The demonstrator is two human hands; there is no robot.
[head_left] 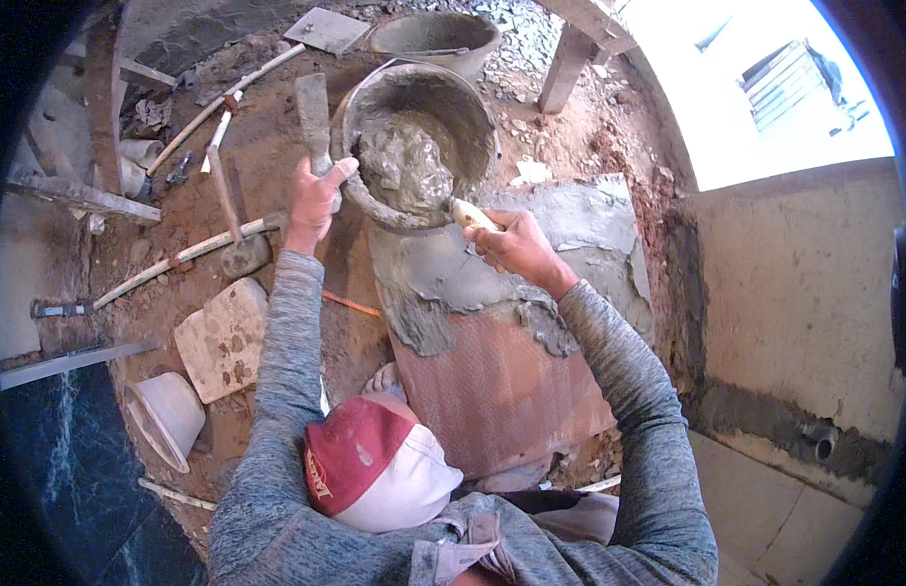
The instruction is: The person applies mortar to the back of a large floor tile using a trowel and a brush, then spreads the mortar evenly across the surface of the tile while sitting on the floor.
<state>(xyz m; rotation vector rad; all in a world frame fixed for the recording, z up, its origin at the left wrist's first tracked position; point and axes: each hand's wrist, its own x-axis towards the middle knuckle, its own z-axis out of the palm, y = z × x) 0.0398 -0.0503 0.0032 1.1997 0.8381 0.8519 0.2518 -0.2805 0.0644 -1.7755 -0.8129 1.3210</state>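
Observation:
My left hand (316,200) is closed on a flat, mortar-caked trowel (314,112), its long blade pointing away from me. The thumb lies close to the left rim of a bucket (475,103); whether it touches, I cannot tell. Wet grey mortar (404,161) fills the bucket's lower part. At the near right rim, my right hand (519,244) grips the pale wooden handle (469,215) of a hand trowel whose blade is hidden at the mortar. Under my right forearm lies a large reddish tile (502,391), its far half coated with grey mortar (570,225).
A second bucket (438,34) stands behind. On the dirt at left are a hammer (246,252), a stone slab (223,337), a tipped whitish tub (168,418) and thin pipes (189,256). Timber supports (106,98) rise far left; a wall (785,293) with a pipe stub stands right.

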